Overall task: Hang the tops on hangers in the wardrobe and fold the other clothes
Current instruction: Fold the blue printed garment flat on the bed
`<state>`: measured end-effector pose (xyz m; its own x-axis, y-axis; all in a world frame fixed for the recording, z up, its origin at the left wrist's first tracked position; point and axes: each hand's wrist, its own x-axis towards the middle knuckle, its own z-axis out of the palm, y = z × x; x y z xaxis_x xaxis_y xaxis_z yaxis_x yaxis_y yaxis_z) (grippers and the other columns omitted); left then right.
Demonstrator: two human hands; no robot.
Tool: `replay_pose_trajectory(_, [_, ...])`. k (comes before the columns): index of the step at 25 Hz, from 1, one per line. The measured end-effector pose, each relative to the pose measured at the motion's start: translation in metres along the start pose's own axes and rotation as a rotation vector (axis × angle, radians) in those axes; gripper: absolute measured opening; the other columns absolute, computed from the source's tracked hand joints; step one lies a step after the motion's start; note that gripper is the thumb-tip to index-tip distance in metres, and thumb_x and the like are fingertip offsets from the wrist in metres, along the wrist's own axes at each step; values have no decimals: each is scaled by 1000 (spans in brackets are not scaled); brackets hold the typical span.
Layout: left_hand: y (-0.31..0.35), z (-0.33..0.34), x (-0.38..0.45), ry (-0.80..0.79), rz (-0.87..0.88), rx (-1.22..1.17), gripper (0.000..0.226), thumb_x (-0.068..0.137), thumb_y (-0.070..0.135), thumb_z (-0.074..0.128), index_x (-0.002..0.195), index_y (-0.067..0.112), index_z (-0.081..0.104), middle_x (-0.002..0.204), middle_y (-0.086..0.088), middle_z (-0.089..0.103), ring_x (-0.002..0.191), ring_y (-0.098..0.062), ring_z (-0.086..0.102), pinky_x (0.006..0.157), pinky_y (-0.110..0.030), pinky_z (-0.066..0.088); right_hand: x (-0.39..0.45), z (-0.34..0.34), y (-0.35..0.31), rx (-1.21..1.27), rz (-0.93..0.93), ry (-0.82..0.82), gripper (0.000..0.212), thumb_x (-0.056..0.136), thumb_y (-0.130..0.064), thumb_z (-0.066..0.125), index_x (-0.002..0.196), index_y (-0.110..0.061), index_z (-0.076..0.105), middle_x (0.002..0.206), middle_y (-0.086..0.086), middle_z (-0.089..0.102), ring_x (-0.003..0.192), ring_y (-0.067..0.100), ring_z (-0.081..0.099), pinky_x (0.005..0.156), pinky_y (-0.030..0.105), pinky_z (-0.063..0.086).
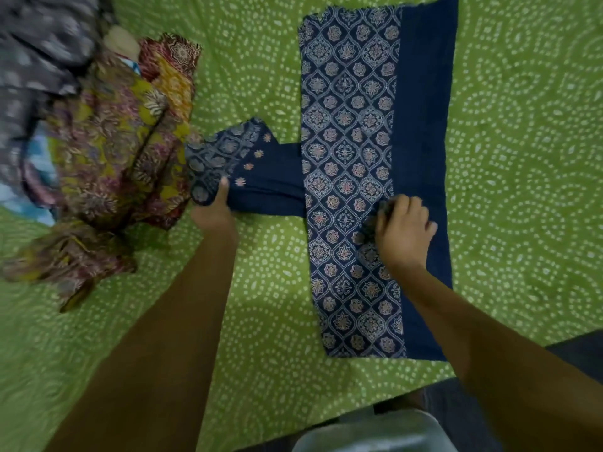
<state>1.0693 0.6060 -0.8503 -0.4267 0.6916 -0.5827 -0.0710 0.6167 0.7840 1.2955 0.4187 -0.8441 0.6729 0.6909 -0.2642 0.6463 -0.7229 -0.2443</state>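
Note:
A navy blue top (352,132) with a pale medallion print lies flat on the green bedspread (261,305), folded lengthwise so a plain navy strip shows along its right side. Its sleeve (248,168) sticks out to the left. My left hand (213,210) grips the sleeve's cuff end, thumb on top. My right hand (403,231) rests on the body of the top with fingers curled, pinching a small fold of the printed cloth.
A heap of other clothes (107,158) in mustard, maroon and grey prints lies on the left of the bed. The bed's near edge runs along the bottom right, with a pale object (375,432) and dark floor below it.

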Motion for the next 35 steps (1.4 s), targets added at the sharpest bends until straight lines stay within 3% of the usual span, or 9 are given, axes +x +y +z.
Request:
replay_pose_trajectory(5, [23, -38, 18, 59, 158, 613, 39, 85, 13, 70, 119, 3, 53, 113, -11, 60, 102, -23, 58, 91, -36, 49, -15, 12, -98, -16, -495, -104, 24, 98, -21, 45, 120, -12, 51, 115, 8, 51, 104, 26, 45, 87, 38, 36])
replay_pose_trajectory(10, [33, -37, 14, -74, 610, 1022, 19, 88, 20, 60, 103, 9, 56, 101, -10, 61, 92, -24, 58, 73, -32, 44, -6, 38, -161, -105, -487, -96, 39, 96, -23, 47, 133, -10, 42, 130, 11, 44, 109, 29, 44, 89, 41, 36])
replay_pose_trajectory(15, [46, 14, 24, -318, 20, 633, 43, 85, 49, 64, 67, 14, 47, 65, 2, 47, 57, -12, 42, 58, -28, 34, 11, 43, -177, -217, -451, -38, 48, 89, -26, 55, 133, -15, 38, 127, 9, 42, 107, 27, 43, 86, 39, 35])
replay_pose_trajectory(18, [64, 37, 30, -357, -146, 297, 46, 80, 34, 75, 111, 5, 58, 105, -8, 63, 94, -19, 59, 89, -32, 46, 9, 45, -177, -93, -396, -71, 61, 88, -40, 55, 138, -15, 32, 135, 9, 36, 118, 28, 38, 95, 43, 31])
replay_pose_trajectory(22, [73, 37, 36, -517, -145, 109, 76, 85, 33, 70, 146, 7, 31, 145, -12, 43, 134, -27, 40, 114, -51, 26, 31, 34, -191, 204, -26, -41, 75, 89, -63, 43, 143, -13, 30, 141, 10, 36, 129, 28, 31, 103, 46, 23])
replay_pose_trajectory(25, [65, 11, 44, -499, 183, 423, 59, 89, 35, 64, 135, 4, 45, 133, -10, 53, 121, -23, 52, 105, -46, 42, 56, 29, -199, 281, 26, -165, 79, 84, -69, 47, 141, -15, 35, 140, 7, 44, 132, 27, 33, 106, 47, 20])
replay_pose_trajectory(28, [43, -23, 43, -191, 637, 874, 39, 92, 31, 60, 123, 8, 52, 122, -8, 53, 112, -22, 51, 96, -33, 43, 69, 20, -208, 501, 21, -409, 76, 71, -66, 68, 127, -17, 52, 124, 0, 60, 118, 23, 52, 106, 46, 33])
replay_pose_trajectory(30, [28, -35, 34, -27, 595, 1011, 52, 88, 44, 62, 124, 8, 48, 127, -11, 48, 117, -26, 44, 95, -32, 35, 72, 14, -213, 626, 21, -477, 58, 70, -44, 81, 115, -12, 62, 109, -1, 65, 102, 20, 61, 95, 43, 49])
replay_pose_trajectory(35, [17, -39, 35, -89, 388, 1211, 63, 84, 53, 62, 125, 6, 50, 130, -16, 49, 121, -32, 43, 96, -39, 38, 60, 2, -220, 797, -41, 88, 28, 80, -19, 66, 107, -12, 62, 101, 1, 67, 83, 8, 63, 77, 32, 53])
